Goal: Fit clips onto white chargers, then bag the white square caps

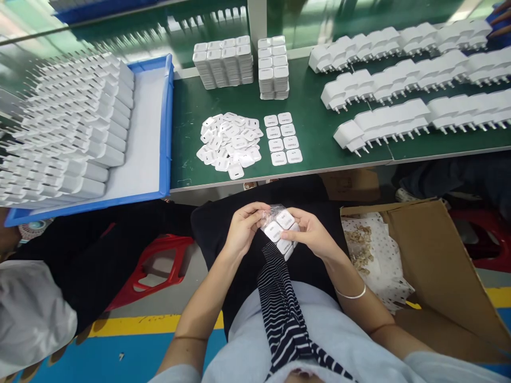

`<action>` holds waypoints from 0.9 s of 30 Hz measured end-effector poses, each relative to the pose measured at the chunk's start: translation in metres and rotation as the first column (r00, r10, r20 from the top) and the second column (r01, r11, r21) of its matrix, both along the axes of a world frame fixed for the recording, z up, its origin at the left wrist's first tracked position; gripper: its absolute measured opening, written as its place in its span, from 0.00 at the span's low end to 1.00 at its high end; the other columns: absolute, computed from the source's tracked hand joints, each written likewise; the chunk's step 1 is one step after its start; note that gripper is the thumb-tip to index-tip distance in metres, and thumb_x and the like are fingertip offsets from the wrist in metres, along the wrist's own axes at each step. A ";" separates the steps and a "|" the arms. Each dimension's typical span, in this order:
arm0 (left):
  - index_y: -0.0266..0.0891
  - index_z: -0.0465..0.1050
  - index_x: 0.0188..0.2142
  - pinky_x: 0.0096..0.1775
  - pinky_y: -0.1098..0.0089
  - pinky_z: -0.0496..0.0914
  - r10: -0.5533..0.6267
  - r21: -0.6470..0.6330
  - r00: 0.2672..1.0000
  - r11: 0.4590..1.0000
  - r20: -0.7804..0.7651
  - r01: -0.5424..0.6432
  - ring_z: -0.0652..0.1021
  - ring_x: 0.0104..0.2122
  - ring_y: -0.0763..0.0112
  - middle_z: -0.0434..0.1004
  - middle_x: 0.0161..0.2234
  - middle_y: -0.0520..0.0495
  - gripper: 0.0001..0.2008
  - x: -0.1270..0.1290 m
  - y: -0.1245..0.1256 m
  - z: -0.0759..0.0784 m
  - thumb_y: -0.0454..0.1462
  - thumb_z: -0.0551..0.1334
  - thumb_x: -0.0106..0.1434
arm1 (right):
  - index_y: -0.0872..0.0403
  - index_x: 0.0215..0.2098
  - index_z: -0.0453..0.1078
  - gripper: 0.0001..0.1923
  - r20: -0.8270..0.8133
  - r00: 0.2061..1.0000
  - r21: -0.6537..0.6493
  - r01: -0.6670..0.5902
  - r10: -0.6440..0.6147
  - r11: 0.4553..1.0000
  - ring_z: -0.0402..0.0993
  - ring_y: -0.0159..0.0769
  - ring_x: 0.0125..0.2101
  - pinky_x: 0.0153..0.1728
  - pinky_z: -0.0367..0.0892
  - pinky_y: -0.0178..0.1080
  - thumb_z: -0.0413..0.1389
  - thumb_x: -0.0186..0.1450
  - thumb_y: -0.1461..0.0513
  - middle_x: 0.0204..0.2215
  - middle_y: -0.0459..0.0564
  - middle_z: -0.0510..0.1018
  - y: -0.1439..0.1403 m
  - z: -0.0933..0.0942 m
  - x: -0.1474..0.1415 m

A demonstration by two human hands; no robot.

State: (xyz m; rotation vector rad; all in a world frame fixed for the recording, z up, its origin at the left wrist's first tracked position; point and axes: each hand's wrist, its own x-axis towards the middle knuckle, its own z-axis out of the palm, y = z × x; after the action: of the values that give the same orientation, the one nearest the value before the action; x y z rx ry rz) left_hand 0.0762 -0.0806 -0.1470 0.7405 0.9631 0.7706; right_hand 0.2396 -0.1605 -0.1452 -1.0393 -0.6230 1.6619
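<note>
Over my lap I hold a clear plastic bag [284, 230] with several white square plates with rounded corners inside it. My left hand [244, 226] pinches the bag's crinkled upper left edge. My right hand [313, 232] grips the bag's right side, thumb lying across the plates. On the green bench [186, 127] ahead lies a loose heap of similar white plates [231, 139]. Beside the heap, white plates [283, 139] with dark printing lie in two columns. Behind them stand neat stacks of plates [223, 64], with a smaller stacked block [273, 69] to the right.
At left, a blue tray [165, 127] holds rows of white plug housings [80, 127] with pins up. More white plug adapters [399, 117] line the bench at right. An open cardboard box [431, 255] stands right of my lap. A red stool [163, 266] and another person's leg are at left.
</note>
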 end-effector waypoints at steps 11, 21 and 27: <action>0.40 0.79 0.45 0.62 0.53 0.63 0.130 0.615 0.858 0.750 -0.497 0.242 0.69 0.60 0.56 0.65 0.60 0.41 0.13 -0.016 -0.010 0.002 0.36 0.60 0.63 | 0.57 0.34 0.78 0.16 0.184 0.978 -0.124 0.122 -0.098 0.985 0.74 0.32 0.22 0.25 0.70 0.34 0.71 0.49 0.59 0.24 0.46 0.81 -0.002 -0.003 0.000; 0.44 0.73 0.56 0.55 0.64 0.71 -0.311 0.521 0.772 0.593 -0.555 0.614 0.78 0.52 0.62 0.77 0.54 0.45 0.18 -0.015 -0.018 0.017 0.40 0.60 0.68 | 0.55 0.35 0.78 0.09 0.259 0.966 0.078 -0.032 0.010 0.996 0.74 0.31 0.29 0.32 0.68 0.33 0.67 0.58 0.59 0.29 0.45 0.80 0.000 0.002 -0.001; 0.43 0.79 0.49 0.47 0.69 0.73 -0.394 0.222 0.909 0.882 -0.137 0.416 0.81 0.44 0.63 0.83 0.45 0.46 0.15 -0.009 -0.020 0.013 0.42 0.66 0.63 | 0.54 0.35 0.79 0.07 0.290 0.957 0.114 -0.056 0.020 0.992 0.74 0.32 0.28 0.32 0.68 0.33 0.66 0.59 0.60 0.28 0.45 0.80 -0.001 0.001 0.002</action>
State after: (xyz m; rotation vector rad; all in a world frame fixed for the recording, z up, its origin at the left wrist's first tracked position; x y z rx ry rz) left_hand 0.0673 -0.1006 -0.1344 1.1618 0.7584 0.4920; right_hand 0.2414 -0.1611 -0.1438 -1.1980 -0.9290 1.4958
